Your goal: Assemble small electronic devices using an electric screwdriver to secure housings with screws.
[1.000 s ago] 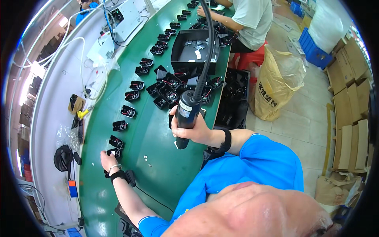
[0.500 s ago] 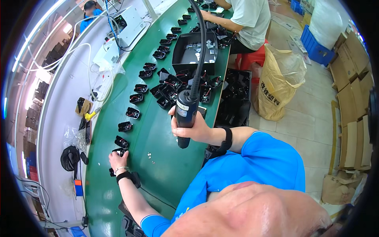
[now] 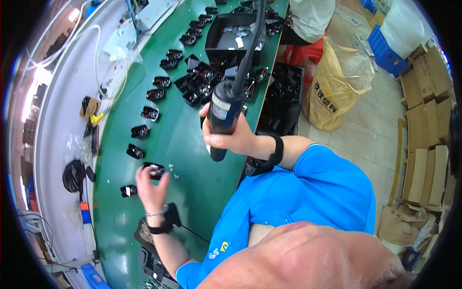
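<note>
My right hand (image 3: 236,135) is wrapped round a black electric screwdriver (image 3: 222,120), held upright above the green bench with its tip down. A thick black cable rises from its top. My left hand (image 3: 153,190) has its thumb and fingers about a small black plastic housing (image 3: 156,171) on the bench; the fingers partly cover it and look slightly blurred. Another black housing (image 3: 128,191) lies to the left of this hand. A few small pale pieces (image 3: 172,168) lie just right of the held housing.
A curved row of black housings (image 3: 140,131) runs along the green bench (image 3: 192,192). A heap of housings (image 3: 197,84) lies beside a black tray (image 3: 209,41). Another person in a white shirt (image 3: 310,19) sits far off. A yellow sack (image 3: 332,91) stands on the floor.
My left hand has drawn one housing rightward out of the row, close to the small pale pieces. The whole view has shifted; the screwdriver stays in my right hand.
</note>
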Motion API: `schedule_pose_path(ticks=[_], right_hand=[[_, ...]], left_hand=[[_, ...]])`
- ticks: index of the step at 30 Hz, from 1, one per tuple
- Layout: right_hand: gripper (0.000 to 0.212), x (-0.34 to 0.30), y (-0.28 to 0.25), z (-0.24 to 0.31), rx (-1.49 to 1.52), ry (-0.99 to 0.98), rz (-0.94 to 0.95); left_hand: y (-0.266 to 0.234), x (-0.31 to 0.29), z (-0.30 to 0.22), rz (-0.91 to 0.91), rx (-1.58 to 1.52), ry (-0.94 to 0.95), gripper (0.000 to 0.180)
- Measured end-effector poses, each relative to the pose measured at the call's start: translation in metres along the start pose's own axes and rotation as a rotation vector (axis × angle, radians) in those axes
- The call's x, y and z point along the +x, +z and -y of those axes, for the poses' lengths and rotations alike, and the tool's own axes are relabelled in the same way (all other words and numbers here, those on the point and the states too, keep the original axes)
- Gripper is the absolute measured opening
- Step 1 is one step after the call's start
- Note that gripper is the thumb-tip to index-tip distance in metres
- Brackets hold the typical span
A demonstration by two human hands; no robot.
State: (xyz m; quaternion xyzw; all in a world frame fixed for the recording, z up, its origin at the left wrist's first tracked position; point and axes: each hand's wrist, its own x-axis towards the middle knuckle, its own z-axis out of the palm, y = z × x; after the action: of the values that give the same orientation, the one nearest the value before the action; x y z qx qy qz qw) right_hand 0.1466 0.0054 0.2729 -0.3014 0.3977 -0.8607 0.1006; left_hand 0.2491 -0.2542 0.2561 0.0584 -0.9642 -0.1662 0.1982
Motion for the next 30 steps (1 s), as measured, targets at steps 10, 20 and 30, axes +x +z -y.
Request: schedule_pose_path(ticks=[10,20,30], right_hand=[[0.039,0.015,0.005,-0.006,0.012,-0.158,0.071],[0.041,0.017,-0.01,-0.011,0.257,-0.032,0.246],[0.042,0.015,-0.004,-0.015,0.227,-0.048,0.259]], left_hand=[[0.044,-0.056,-0.058,0.167,-0.098,0.116,0.053],[0.031,-0.06,0.007,-0.056,0.06,-0.137,0.019],[0.062,-0.047,0.02,-0.059,-0.008,-0.073,0.01]])
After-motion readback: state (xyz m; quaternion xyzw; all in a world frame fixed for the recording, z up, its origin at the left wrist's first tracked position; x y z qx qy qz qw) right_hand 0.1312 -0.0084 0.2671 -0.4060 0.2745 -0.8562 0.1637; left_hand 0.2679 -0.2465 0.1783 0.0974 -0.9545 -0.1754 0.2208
